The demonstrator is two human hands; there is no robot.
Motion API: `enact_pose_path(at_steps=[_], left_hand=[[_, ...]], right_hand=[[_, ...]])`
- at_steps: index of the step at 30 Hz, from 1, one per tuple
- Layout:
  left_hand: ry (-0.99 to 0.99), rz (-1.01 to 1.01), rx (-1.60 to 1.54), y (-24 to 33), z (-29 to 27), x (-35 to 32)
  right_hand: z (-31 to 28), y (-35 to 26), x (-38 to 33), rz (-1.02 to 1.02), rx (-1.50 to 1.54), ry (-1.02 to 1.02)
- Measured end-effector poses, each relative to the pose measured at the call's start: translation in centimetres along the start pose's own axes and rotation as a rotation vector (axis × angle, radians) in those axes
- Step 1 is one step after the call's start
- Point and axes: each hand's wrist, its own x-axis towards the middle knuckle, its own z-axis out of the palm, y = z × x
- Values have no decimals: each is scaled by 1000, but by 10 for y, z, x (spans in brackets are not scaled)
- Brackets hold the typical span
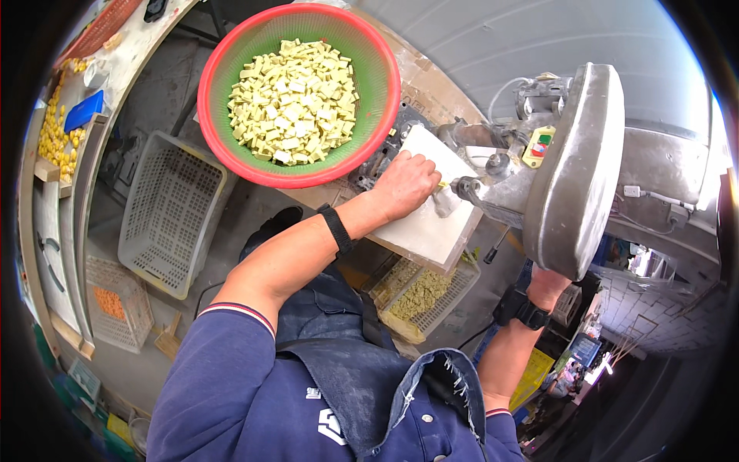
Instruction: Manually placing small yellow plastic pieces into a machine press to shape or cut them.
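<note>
A navy sleeve and dusty denim apron (pixel 369 385) were seen nearest the camera. The right hand (pixel 548 283) was mostly hidden beneath the grey metal machine housing (pixel 573 169), so its grip could not be told. Below the bench, one pale crate (pixel 425 296) was filled with greenish crumbs. The left hand (pixel 404 185) was curled, fingertips pinched on a small yellowish piece (pixel 444 185) on the white work plate (pixel 431 223), just beside the machine's spindle. Farther off, one red-rimmed green basket (pixel 377 100) was heaped with pale yellow blocks (pixel 294 100). Two empty white crates (pixel 165 212) were set on the floor at left.
</note>
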Motion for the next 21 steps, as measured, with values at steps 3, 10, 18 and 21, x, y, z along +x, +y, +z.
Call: enact_pose_path(at_steps=[3, 10, 18, 21], left_hand=[[6, 3, 6, 0, -1, 0], [4, 6, 28, 1, -1, 1], [17, 3, 27, -1, 0, 1], [17, 11, 20, -2, 0, 1]], right_hand=[[8, -3, -4, -19, 32, -83], [27, -1, -27, -123, -123, 75], [63, 2, -57, -213, -225, 239], [58, 9, -64, -193, -184, 258]])
